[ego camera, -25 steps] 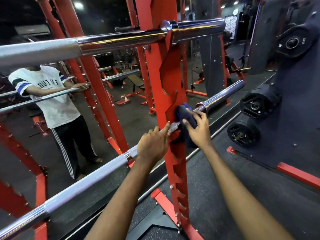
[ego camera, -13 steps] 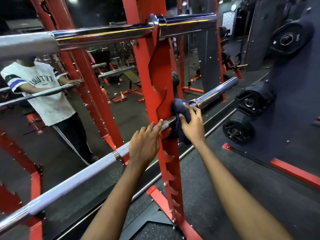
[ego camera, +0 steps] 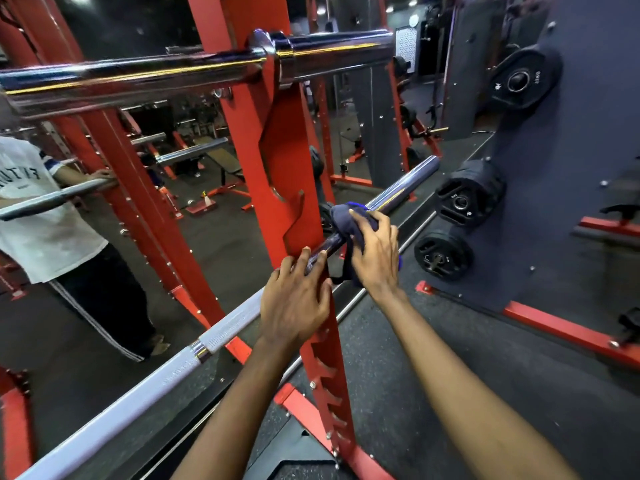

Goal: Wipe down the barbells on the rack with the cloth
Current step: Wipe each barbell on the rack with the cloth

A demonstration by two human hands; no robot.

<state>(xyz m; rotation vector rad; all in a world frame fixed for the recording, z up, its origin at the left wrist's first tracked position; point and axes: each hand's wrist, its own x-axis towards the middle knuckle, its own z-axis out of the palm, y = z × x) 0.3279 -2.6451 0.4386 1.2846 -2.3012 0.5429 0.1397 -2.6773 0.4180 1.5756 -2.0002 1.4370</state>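
Note:
A lower barbell (ego camera: 145, 386) runs diagonally from bottom left to its chrome sleeve end at the right, resting in the red rack upright (ego camera: 277, 161). My left hand (ego camera: 294, 306) lies over the bar just left of the upright, fingers curled on it. My right hand (ego camera: 375, 252) presses a dark blue cloth (ego camera: 343, 216) around the bar at the sleeve collar, right of the upright. An upper barbell (ego camera: 156, 72) crosses the top of the view on the same rack.
A mirror behind the rack reflects a person in a white shirt (ego camera: 38, 216). Black weight plates (ego camera: 445, 256) hang on pegs of a grey storage wall (ego camera: 568, 188) at right. Red frame rails lie along the rubber floor (ego camera: 433, 368).
My right hand with the cloth has shifted slightly outward along the bar toward the sleeve. My left hand has stayed on the bar beside the upright. The view has moved closer.

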